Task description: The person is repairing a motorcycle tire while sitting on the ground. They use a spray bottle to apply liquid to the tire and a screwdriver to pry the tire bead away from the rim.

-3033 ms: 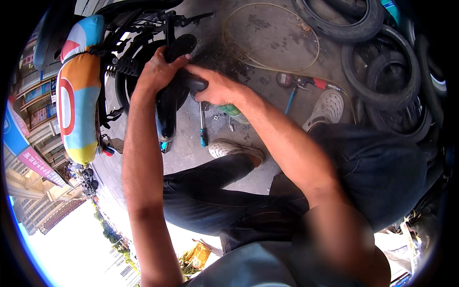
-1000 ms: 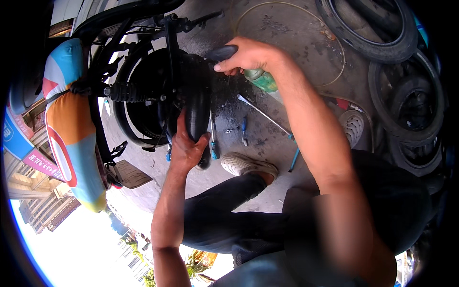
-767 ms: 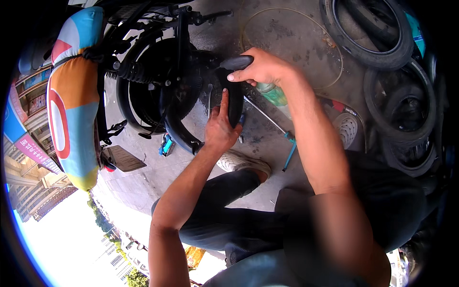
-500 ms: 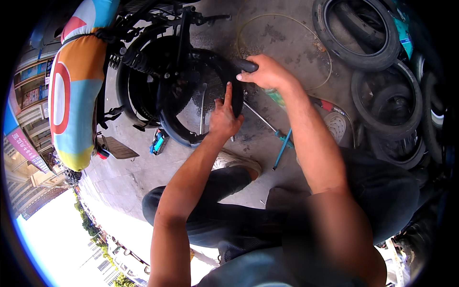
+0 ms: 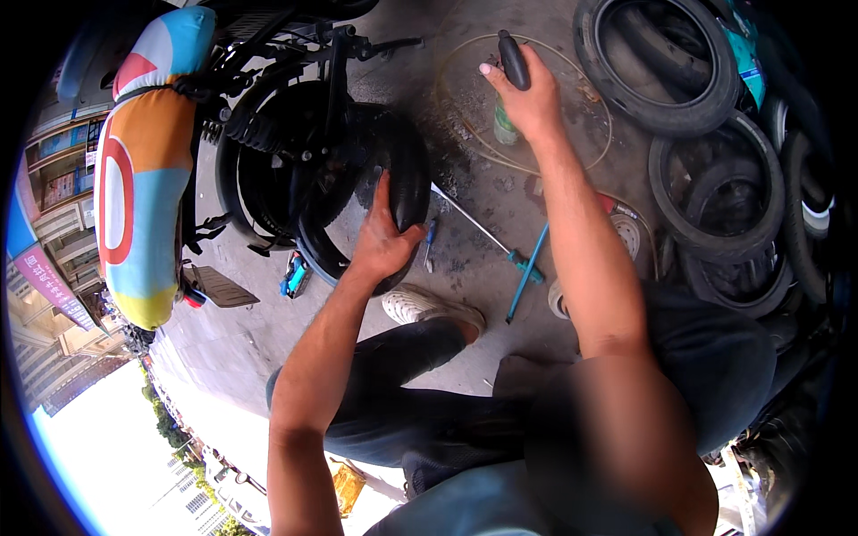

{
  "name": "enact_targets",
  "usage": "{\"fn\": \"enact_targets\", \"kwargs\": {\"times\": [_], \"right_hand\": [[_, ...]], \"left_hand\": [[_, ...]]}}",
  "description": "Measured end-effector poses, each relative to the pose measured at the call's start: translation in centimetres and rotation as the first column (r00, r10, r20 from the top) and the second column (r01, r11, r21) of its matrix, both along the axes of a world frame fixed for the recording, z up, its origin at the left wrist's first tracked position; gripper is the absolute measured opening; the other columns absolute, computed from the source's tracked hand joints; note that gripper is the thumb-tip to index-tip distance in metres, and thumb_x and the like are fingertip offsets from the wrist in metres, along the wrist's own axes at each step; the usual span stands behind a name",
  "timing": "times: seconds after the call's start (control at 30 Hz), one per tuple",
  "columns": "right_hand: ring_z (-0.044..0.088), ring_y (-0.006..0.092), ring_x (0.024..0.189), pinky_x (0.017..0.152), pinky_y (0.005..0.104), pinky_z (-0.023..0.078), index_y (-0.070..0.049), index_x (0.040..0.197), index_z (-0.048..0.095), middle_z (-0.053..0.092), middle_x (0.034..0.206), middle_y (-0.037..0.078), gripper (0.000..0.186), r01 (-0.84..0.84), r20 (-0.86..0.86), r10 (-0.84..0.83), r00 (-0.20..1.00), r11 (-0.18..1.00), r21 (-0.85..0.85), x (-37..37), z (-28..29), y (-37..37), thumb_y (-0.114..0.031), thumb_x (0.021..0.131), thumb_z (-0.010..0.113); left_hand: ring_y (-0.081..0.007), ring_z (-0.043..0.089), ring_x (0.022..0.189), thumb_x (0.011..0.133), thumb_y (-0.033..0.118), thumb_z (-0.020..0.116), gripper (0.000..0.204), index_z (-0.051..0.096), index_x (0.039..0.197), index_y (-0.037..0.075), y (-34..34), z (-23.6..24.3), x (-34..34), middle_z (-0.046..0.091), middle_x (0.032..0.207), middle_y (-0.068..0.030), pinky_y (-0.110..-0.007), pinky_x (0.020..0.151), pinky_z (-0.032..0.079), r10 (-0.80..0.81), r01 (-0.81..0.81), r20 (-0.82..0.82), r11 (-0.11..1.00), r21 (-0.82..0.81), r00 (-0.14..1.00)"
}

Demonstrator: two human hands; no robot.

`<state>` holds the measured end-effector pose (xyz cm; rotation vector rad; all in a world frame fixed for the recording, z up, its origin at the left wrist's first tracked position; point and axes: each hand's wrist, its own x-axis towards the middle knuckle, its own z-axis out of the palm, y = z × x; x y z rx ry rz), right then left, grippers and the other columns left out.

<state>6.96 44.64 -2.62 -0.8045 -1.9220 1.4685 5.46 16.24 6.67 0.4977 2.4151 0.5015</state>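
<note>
My left hand (image 5: 384, 241) is closed around the near side of a black tyre (image 5: 412, 174), index finger stretched along it and thumb at its outer edge. The tyre stands at a wheel beside the motorbike's (image 5: 335, 89) dark frame. Farther right, my right hand (image 5: 534, 98) is wrapped around a bottle (image 5: 513, 61) with a dark upper end. A green, see-through part of it (image 5: 506, 128) shows below the fingers. The bottle is held apart from the tyre, above the ground.
A long metal lever (image 5: 474, 220) and a blue rod (image 5: 527, 277) lie on the ground, with a blue-handled screwdriver (image 5: 431, 237) near the tyre. Worn tyres (image 5: 657, 121) pile up at the right. A thin hose (image 5: 610, 125) loops behind my right hand. A colourful padded cover (image 5: 147, 179) hangs at the left.
My right hand has lifted the bottle away from the tyre, up and to the right, turning it more upright. My left hand and the tyre have shifted left, uncovering the screwdriver.
</note>
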Motion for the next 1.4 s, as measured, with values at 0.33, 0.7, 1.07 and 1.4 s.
{"fn": "enact_targets", "kwargs": {"times": [0.33, 0.7, 1.07, 1.4], "right_hand": [[0.068, 0.0310, 0.101, 0.094, 0.0416, 0.049, -0.006, 0.135, 0.058, 0.070, 0.112, 0.016, 0.061, 0.385, -0.081, -0.482, 0.872, 0.575, 0.722, -0.9, 2.1, 1.6, -0.028, 0.083, 0.082], [0.071, 0.0257, 0.092, 0.086, 0.0393, 0.055, 0.003, 0.141, 0.052, 0.072, 0.107, 0.014, 0.067, -0.018, 0.217, 0.142, 0.966, 0.871, -0.491, -5.4, -0.2, -12.7, -0.041, 0.094, 0.071], [0.071, 0.0309, 0.092, 0.086, 0.0471, 0.059, -0.004, 0.134, 0.055, 0.068, 0.113, 0.016, 0.051, -0.482, -0.517, -0.004, 0.856, -0.366, -0.796, -6.1, -0.4, -15.8, -0.028, 0.091, 0.072], [0.056, 0.0200, 0.126, 0.109, 0.0331, 0.045, -0.009, 0.157, 0.037, 0.061, 0.136, 0.010, 0.087, -0.632, -0.501, 0.438, 0.747, 0.231, -0.740, -7.4, -4.5, -11.7, 0.001, 0.078, 0.073]], "left_hand": [[-0.0234, 0.060, 0.117, 0.073, 0.010, 0.076, 0.096, 0.032, 0.158, 0.003, -3.6, 4.8, -2.9, 0.059, 0.134, -0.0130, -0.039, 0.104, 0.048, 0.183, -0.306, 0.327, 0.873, 0.381, 0.927], [-0.0310, 0.069, 0.103, 0.068, 0.012, 0.078, 0.102, 0.032, 0.158, 0.004, -5.3, 5.8, -4.4, 0.060, 0.135, -0.0176, -0.046, 0.097, 0.056, 0.271, -0.519, 0.510, 0.731, 0.442, 0.816], [-0.0241, 0.052, 0.127, 0.081, 0.007, 0.080, 0.102, 0.016, 0.161, 0.003, -4.6, 0.0, -1.0, 0.048, 0.144, -0.0149, -0.040, 0.109, 0.043, 0.082, -0.139, 0.165, 0.918, 0.372, 0.983], [-0.0282, 0.053, 0.132, 0.096, 0.014, 0.069, 0.066, 0.038, 0.151, -0.004, -0.7, -1.1, -5.2, 0.051, 0.146, -0.0201, -0.041, 0.110, 0.045, 0.269, -0.359, 0.263, 0.839, 0.408, 0.927]]}}
